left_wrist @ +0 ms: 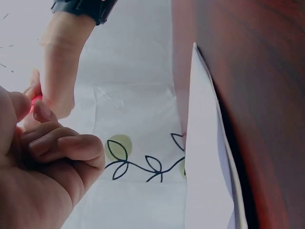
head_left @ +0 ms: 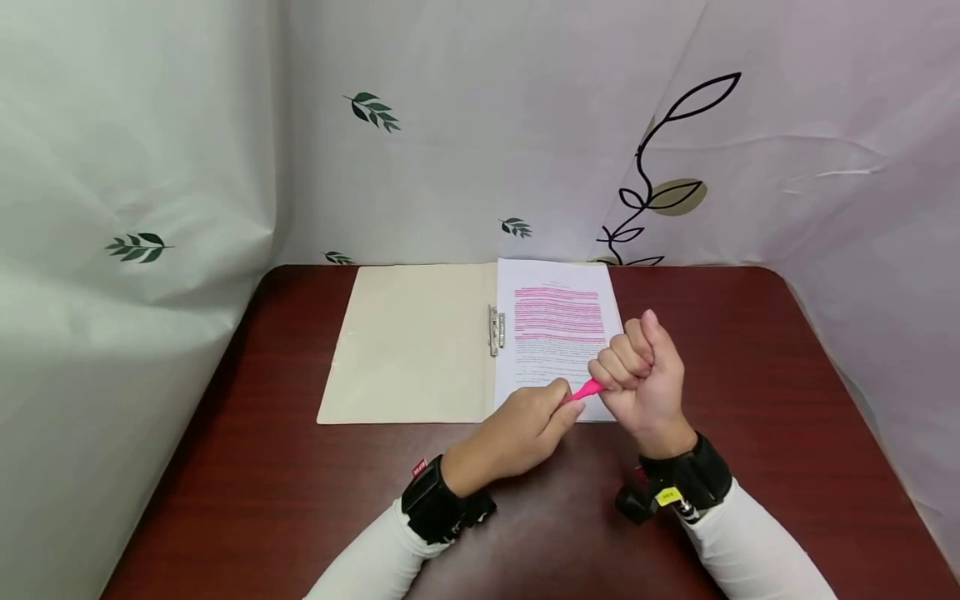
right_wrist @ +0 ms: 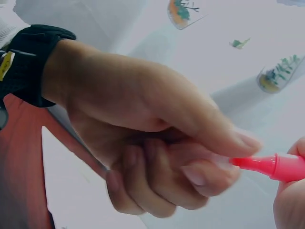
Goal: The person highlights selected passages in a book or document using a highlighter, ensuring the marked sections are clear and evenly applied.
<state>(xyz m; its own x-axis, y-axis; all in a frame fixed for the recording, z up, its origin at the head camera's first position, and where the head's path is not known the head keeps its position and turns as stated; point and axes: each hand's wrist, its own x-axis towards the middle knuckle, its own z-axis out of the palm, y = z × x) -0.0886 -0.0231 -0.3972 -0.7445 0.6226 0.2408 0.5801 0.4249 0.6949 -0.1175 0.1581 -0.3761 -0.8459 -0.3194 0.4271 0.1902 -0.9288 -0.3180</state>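
Evidently, at the far left a white fabric backdrop (head_left: 172, 108) printed with dark-green leaf sprigs (head_left: 139, 248) hangs down beside a glossy, reddish-brown table (head_left: 255, 467). Next comes an open, cream-coloured card folder (head_left: 412, 346), its bare cover lying flat toward the table's back edge. A white long sleeve (head_left: 371, 554) reaches in from below, ending at a black strapped wristband (head_left: 433, 504) with a small red tag (head_left: 419, 468).

At the folder's spine sits a silver metal clip (head_left: 497, 331), and right of it lie white printed sheets (head_left: 555, 273), with pink lines across the upper rows of text and plain rows beneath.

Over the lower part of these sheets, the left hand (head_left: 525, 425) pinches the tapered end of a slim bright-pink marker (head_left: 588, 389) between thumb and forefinger, its other fingers curled in. A small translucent piece (right_wrist: 221, 161) shows within that pinch in the right wrist view; what it is, I cannot tell. The marker slants between the two hands, and its thicker end is held in the curled fingers of the right hand (head_left: 643, 379), by the sheets' right edge.

Below that hand is a second black wristband (head_left: 693, 475) bearing a yellow label (head_left: 668, 497). Behind, a black-outlined leafy stem (head_left: 649, 179) climbs the backdrop.
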